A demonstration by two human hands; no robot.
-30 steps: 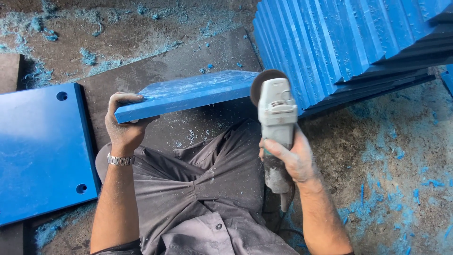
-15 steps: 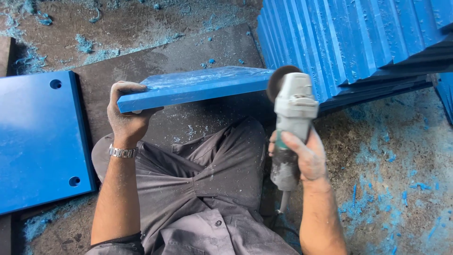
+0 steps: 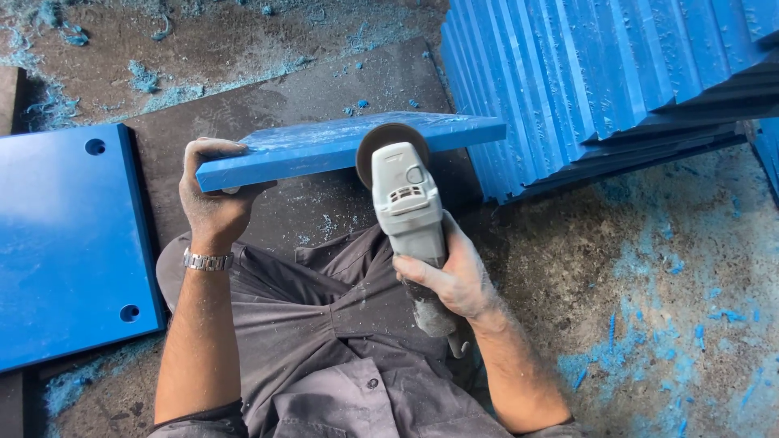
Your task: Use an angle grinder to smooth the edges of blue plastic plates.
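Two hands at work: a blue slab and a grinder meet at mid-frame.

The grinder (image 3: 403,195) has slid leftward from the slab's right end over the last second, so its disc now bears on the middle of the edge. The left hand (image 3: 213,203) grips the blue slab (image 3: 341,146) (fingers wrapped over its left end); the right hand (image 3: 454,276) clamps the grinder's body. The slab looks thick, dusty, scuffed, above grey trousers (image 3: 300,324).
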